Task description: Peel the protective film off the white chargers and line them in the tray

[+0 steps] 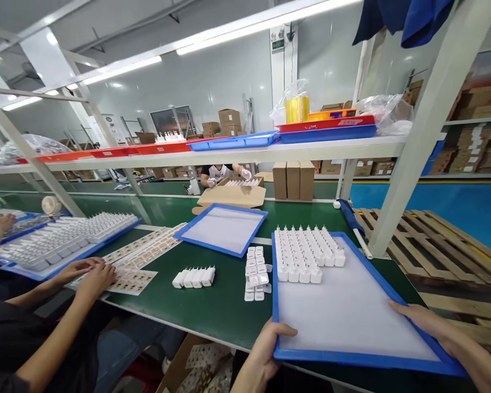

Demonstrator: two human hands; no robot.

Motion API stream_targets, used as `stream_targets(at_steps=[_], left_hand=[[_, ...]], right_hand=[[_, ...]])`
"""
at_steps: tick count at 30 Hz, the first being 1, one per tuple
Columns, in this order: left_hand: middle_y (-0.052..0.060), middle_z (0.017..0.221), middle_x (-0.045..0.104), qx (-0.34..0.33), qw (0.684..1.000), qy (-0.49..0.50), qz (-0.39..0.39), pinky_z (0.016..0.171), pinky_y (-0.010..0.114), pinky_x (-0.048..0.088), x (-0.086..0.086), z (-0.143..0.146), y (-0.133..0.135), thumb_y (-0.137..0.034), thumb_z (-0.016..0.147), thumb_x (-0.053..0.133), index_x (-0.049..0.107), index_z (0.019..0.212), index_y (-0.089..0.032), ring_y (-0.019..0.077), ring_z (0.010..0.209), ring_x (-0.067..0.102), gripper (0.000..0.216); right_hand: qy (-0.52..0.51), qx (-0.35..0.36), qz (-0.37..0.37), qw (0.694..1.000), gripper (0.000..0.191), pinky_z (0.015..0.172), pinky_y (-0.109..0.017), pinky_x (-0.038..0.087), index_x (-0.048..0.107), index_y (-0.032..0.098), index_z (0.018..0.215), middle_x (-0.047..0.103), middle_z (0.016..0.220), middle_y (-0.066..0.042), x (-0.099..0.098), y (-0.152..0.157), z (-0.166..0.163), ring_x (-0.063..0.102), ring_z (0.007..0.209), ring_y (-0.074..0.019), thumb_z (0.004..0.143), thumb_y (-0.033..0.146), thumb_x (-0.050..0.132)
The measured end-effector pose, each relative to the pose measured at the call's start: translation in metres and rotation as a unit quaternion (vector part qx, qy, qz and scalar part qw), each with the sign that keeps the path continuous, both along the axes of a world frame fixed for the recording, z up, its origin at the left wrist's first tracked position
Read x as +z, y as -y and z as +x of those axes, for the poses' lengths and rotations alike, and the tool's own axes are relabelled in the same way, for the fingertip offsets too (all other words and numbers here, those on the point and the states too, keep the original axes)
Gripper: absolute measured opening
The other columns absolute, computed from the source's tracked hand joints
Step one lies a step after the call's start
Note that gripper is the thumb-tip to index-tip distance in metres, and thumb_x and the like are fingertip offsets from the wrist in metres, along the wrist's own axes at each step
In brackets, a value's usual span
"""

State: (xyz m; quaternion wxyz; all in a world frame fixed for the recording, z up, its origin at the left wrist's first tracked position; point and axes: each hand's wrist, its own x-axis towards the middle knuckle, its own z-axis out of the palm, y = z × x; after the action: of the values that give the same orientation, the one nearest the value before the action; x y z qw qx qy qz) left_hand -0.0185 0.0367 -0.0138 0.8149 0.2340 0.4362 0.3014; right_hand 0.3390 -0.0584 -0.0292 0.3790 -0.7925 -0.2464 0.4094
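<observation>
A blue-rimmed white tray lies on the green table in front of me. My left hand grips its near left corner, thumb on top. My right hand holds its right edge, fingers closed along the rim. Several rows of white chargers stand at the tray's far left end. Left of the tray on the table lie a column of loose white chargers and a short row of white chargers.
An empty blue tray lies further back. A person at my left has hands on label sheets beside a full charger tray. Another worker sits across behind a cardboard box. Wooden pallets lie at the right.
</observation>
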Motion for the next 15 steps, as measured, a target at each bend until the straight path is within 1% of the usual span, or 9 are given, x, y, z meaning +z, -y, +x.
stream_targets(at_steps=[2, 4, 6, 8, 10, 11, 12, 13, 15], left_hand=[[0.005, 0.087, 0.077, 0.009, 0.999, 0.013, 0.031, 0.062, 0.027, 0.052, -0.004, 0.004, -0.001, -0.002, 0.044, 0.062, 0.067, 0.113, -0.013, 0.0243, 0.083, 0.075, 0.07], [0.003, 0.081, 0.072, 0.035, 0.998, 0.006, 0.047, 0.053, 0.023, 0.042, -0.013, 0.006, -0.004, -0.005, 0.036, 0.055, 0.068, 0.109, -0.015, 0.0219, 0.081, 0.071, 0.075], [0.003, 0.076, 0.066, 0.04, 0.997, -0.019, 0.069, 0.05, 0.025, 0.037, -0.029, 0.006, -0.008, -0.009, 0.033, 0.054, 0.07, 0.106, -0.018, 0.0225, 0.082, 0.066, 0.076], [0.004, 0.072, 0.063, 0.028, 0.992, -0.056, 0.113, 0.051, 0.03, 0.035, -0.047, 0.004, -0.013, -0.013, 0.033, 0.057, 0.073, 0.108, -0.033, 0.0293, 0.087, 0.065, 0.08], [0.006, 0.07, 0.06, 0.03, 0.989, -0.07, 0.127, 0.052, 0.033, 0.033, -0.059, 0.002, -0.018, -0.014, 0.032, 0.061, 0.073, 0.106, -0.048, 0.0364, 0.092, 0.064, 0.082], [0.007, 0.069, 0.06, 0.035, 0.989, -0.07, 0.127, 0.053, 0.034, 0.032, -0.06, 0.001, -0.021, -0.015, 0.032, 0.062, 0.073, 0.107, -0.05, 0.0377, 0.092, 0.064, 0.084], [0.006, 0.069, 0.059, 0.042, 0.989, -0.067, 0.123, 0.053, 0.034, 0.033, -0.058, 0.0, -0.026, -0.016, 0.033, 0.062, 0.073, 0.111, -0.049, 0.0364, 0.089, 0.063, 0.085], [0.005, 0.068, 0.058, 0.052, 0.989, -0.06, 0.121, 0.053, 0.032, 0.033, -0.052, -0.002, -0.033, -0.016, 0.034, 0.061, 0.073, 0.115, -0.043, 0.0327, 0.083, 0.062, 0.086], [0.0, 0.064, 0.053, 0.078, 0.989, -0.035, 0.119, 0.052, 0.026, 0.031, -0.033, -0.006, -0.054, -0.01, 0.035, 0.058, 0.073, 0.116, -0.026, 0.02, 0.067, 0.054, 0.083]], right_hand=[[-0.006, 0.0, 0.007, 1.0, 0.068, 0.097, -0.054, 0.061, 0.076, 0.02, 0.074, 0.081, 0.09, -0.026, 0.002, -0.001, -0.004, 0.077, 0.103, -0.0493, 0.069, 0.086, 0.058], [0.004, -0.002, 0.022, 1.0, 0.07, 0.1, -0.054, 0.06, 0.078, 0.019, 0.08, 0.081, 0.091, -0.026, -0.004, -0.001, -0.007, 0.075, 0.11, -0.0515, 0.062, 0.085, 0.065], [0.028, -0.016, 0.054, 0.998, 0.064, 0.097, -0.053, 0.062, 0.077, 0.027, 0.078, 0.082, 0.089, -0.022, -0.014, -0.002, -0.007, 0.074, 0.113, -0.0515, 0.054, 0.086, 0.07], [0.061, -0.026, 0.071, 0.995, 0.047, 0.097, -0.053, 0.061, 0.071, 0.037, 0.064, 0.082, 0.086, -0.018, -0.019, -0.004, -0.004, 0.074, 0.112, -0.0509, 0.056, 0.083, 0.072], [0.066, -0.001, 0.09, 0.994, 0.037, 0.1, -0.055, 0.059, 0.069, 0.039, 0.06, 0.082, 0.086, -0.017, -0.016, -0.01, 0.001, 0.074, 0.111, -0.0514, 0.058, 0.076, 0.076], [0.062, 0.008, 0.095, 0.994, 0.036, 0.101, -0.056, 0.059, 0.07, 0.039, 0.061, 0.083, 0.088, -0.017, -0.01, -0.016, 0.002, 0.074, 0.11, -0.0518, 0.059, 0.074, 0.076], [0.059, 0.009, 0.095, 0.994, 0.038, 0.101, -0.057, 0.058, 0.071, 0.037, 0.063, 0.083, 0.09, -0.018, -0.002, -0.024, 0.004, 0.074, 0.109, -0.0521, 0.06, 0.074, 0.075], [0.053, 0.009, 0.094, 0.994, 0.041, 0.103, -0.058, 0.058, 0.072, 0.034, 0.067, 0.082, 0.093, -0.019, 0.007, -0.036, 0.005, 0.074, 0.11, -0.0517, 0.062, 0.074, 0.074], [0.036, 0.014, 0.087, 0.995, 0.046, 0.102, -0.057, 0.059, 0.075, 0.027, 0.081, 0.082, 0.097, -0.02, 0.025, -0.068, 0.004, 0.072, 0.113, -0.0504, 0.069, 0.072, 0.073]])
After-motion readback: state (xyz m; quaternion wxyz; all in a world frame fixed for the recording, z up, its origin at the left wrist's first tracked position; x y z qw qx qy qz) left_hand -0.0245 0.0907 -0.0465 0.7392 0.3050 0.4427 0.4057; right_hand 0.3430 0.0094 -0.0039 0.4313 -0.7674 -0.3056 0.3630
